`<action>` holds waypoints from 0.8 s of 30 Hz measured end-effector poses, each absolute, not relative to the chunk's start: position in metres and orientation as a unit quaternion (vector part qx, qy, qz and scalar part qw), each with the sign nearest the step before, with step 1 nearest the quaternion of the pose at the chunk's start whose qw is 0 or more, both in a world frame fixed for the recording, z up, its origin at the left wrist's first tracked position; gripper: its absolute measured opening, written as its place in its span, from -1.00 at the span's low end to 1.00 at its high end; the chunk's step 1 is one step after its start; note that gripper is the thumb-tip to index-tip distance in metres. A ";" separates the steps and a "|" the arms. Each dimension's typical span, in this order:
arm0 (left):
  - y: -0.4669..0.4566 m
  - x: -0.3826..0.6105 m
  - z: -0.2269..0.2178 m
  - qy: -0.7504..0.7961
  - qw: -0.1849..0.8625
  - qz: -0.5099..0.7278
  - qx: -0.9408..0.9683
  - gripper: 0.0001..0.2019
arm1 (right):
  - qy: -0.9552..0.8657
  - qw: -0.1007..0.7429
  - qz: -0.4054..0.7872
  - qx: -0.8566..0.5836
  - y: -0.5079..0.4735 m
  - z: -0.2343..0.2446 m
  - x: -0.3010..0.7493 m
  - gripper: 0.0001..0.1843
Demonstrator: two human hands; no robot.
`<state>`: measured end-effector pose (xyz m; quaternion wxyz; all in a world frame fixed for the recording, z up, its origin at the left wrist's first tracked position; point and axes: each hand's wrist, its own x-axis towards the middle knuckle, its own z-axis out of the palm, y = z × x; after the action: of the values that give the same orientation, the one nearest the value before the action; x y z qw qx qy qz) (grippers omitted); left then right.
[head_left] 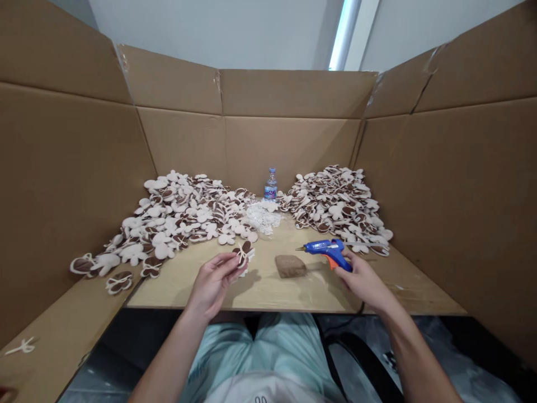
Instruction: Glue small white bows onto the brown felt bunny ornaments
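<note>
Pinched in the fingers of my left hand (pixel 215 278) is a small brown-and-white felt piece (pixel 242 253) with a thin cream bow on it. My right hand (pixel 361 275) is wrapped round the handle of a blue glue gun (pixel 325 247) with an orange trigger. Its metal nozzle points left, toward the felt piece but apart from it. Between the hands a brown block (pixel 290 266) lies on the table. Beyond it is a heap of small white pieces (pixel 263 217) on clear plastic.
Large piles of felt pieces stand at the left (pixel 168 218) and right (pixel 335 201). A water bottle (pixel 271 184) stands at the back. Tall cardboard walls (pixel 293 92) enclose the wooden table (pixel 260 294). A loose cream bow (pixel 26 346) lies far left.
</note>
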<state>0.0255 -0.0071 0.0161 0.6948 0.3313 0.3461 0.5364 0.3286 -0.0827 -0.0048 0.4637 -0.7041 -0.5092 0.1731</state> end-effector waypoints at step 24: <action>-0.043 0.046 0.018 0.330 0.629 0.592 0.380 -0.78 | -0.616 0.462 0.064 -0.634 -0.113 0.004 0.237 -0.72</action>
<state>0.0465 -0.0427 0.0184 0.6292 0.3798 0.3298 0.5925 0.2375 -0.1129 0.0036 0.4620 -0.6345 -0.6163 0.0644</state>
